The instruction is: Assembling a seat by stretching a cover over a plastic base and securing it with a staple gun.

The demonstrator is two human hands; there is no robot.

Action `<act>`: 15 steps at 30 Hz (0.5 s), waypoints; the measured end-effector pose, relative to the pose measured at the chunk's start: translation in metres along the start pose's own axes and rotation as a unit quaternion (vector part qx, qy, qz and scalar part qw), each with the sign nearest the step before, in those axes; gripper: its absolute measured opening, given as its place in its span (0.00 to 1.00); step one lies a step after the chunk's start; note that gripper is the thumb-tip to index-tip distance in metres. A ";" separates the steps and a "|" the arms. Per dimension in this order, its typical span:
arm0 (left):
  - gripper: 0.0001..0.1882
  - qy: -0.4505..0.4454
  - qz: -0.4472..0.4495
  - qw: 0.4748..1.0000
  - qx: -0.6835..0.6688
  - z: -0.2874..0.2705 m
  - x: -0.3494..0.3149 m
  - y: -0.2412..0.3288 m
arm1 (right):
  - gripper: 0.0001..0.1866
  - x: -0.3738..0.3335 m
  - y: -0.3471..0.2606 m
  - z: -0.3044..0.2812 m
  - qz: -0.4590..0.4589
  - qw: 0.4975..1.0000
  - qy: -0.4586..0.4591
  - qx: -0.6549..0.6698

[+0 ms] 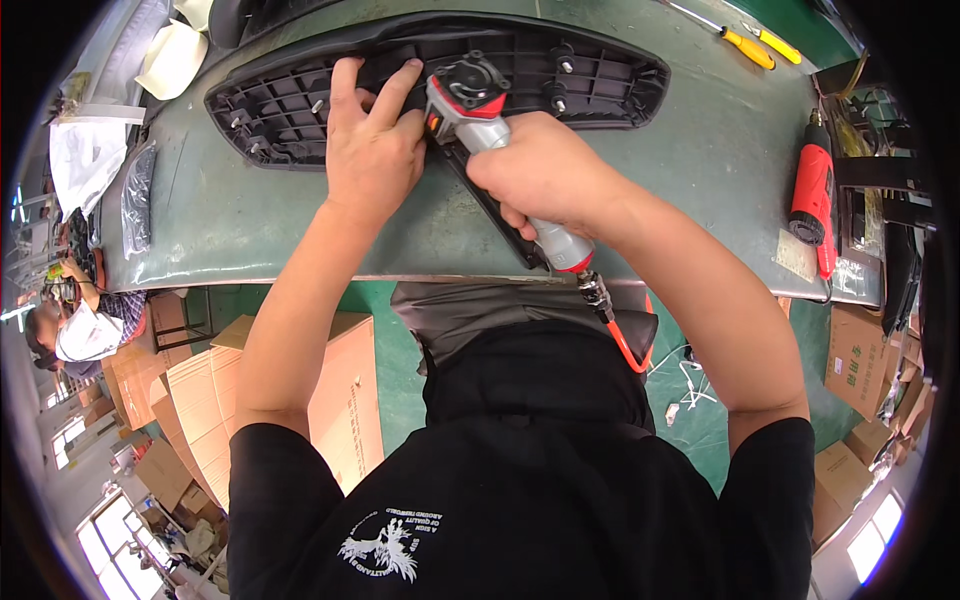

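A long, curved black plastic panel (520, 75) lies ribbed side up across the workbench, with soft black covering (300, 55) along its far edge. My left hand (375, 145) rests on the panel's middle. Its index and middle fingers are stretched apart, their tips pressing on the covering; the other fingers are partly curled. My right hand (545, 170) is wrapped round the grip of a grey-and-red air stapler (480, 125). The stapler's black head sits over the panel beside my left fingers; its nose is hidden. An orange air hose (628, 350) joins the handle's lower end.
On the green workbench (690, 210), a red heat gun (813, 185) lies at the right. A yellow-handled screwdriver (748, 47) and a yellow knife (780, 45) lie far right. A plastic bag (138, 200) is at the left. Cardboard boxes (345, 400) stand below; a person (95, 325) is at far left.
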State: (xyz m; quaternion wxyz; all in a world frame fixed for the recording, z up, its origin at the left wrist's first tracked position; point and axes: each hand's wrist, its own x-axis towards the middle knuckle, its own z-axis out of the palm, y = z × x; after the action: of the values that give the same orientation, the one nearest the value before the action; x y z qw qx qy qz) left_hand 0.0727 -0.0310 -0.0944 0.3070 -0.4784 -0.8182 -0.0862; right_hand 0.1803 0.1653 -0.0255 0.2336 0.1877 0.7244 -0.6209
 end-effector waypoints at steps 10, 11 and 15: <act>0.07 -0.018 0.004 1.000 -0.020 -0.014 -0.002 -0.014 | 0.09 0.005 -0.025 0.010 0.009 0.994 -0.019 -0.104; 0.07 -0.025 0.002 0.999 -0.022 -0.015 -0.001 -0.015 | 0.09 0.007 -0.026 0.010 0.012 0.994 -0.011 -0.105; 0.16 -0.044 0.013 0.999 -0.020 -0.026 0.003 -0.019 | 0.10 0.006 -0.017 0.007 0.001 0.998 0.004 -0.068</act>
State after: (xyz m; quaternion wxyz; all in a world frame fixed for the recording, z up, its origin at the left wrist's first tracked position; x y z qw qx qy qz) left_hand 0.0670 -0.0498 -0.0689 0.2621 -0.4987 -0.8226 -0.0775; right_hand 0.1667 0.1553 -0.0154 0.2433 0.1743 0.7660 -0.5690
